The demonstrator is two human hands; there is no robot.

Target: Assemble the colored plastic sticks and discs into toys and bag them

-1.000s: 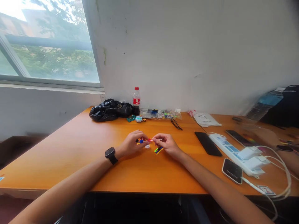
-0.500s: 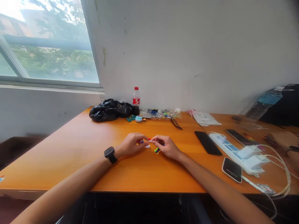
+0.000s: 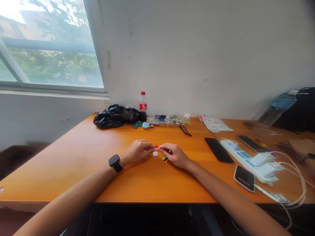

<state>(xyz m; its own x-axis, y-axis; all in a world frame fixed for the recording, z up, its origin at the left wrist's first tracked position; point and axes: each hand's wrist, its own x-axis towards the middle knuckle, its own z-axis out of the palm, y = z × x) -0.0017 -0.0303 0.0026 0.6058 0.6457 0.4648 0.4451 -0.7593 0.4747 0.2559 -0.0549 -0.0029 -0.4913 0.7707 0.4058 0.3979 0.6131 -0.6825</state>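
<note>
Colourful small parts (image 3: 157, 149) pinched between left hand (image 3: 136, 152) and right hand (image 3: 175, 154) — both grips pressed together (forearms low over the table (image 3: 73, 157)).

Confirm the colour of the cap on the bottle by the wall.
Red; the bottle cap shows clearly in the head view, on a red-labelled bottle.

Small coloured pieces (image 3: 156, 148) pinched between left hand (image 3: 136, 152) and right hand (image 3: 175, 155) are too small to identify; fingers cover most of them. White bit (image 3: 155, 153) just below the fingertips: shape unclear. Green-yellow bits (image 3: 165, 158) under the right hand are partly hidden by the palm. Far right of the right hand, another person's hand (image 3: 302, 147) is blurred and cut off by the frame edge. Both forearms run out at the bottom edge.
</note>
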